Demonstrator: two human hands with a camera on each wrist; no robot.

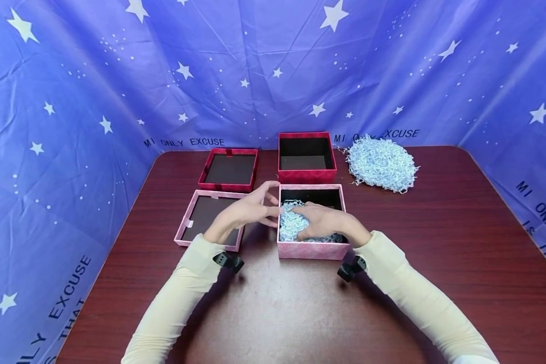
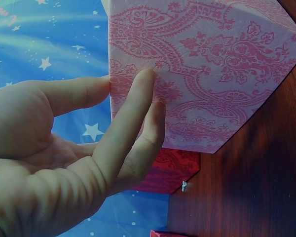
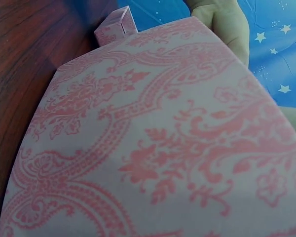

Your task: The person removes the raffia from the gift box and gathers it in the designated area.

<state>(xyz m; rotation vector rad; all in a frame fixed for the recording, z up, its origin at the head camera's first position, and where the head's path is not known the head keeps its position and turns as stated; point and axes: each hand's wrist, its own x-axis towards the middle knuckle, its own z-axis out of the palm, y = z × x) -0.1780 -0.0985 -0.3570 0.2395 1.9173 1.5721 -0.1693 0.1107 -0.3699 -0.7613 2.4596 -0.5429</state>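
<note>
right hand (image 1: 328,222) lies flat, fingers relaxed, on pale blue shredded paper (image 1: 292,222) inside the pink patterned cardboard box (image 1: 313,249) at table centre. left hand (image 1: 247,210), fingers straight, touches its left wall. behind: red open box (image 1: 307,175), loose shred pile (image 1: 381,163).

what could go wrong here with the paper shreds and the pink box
The right hand presses into the paper shreds inside the pink box; lifting it out fast may drag strands over the rim onto the table. The left hand only touches the box's side with straight fingers, so a hard push down could slide the box toward its lid.
</note>
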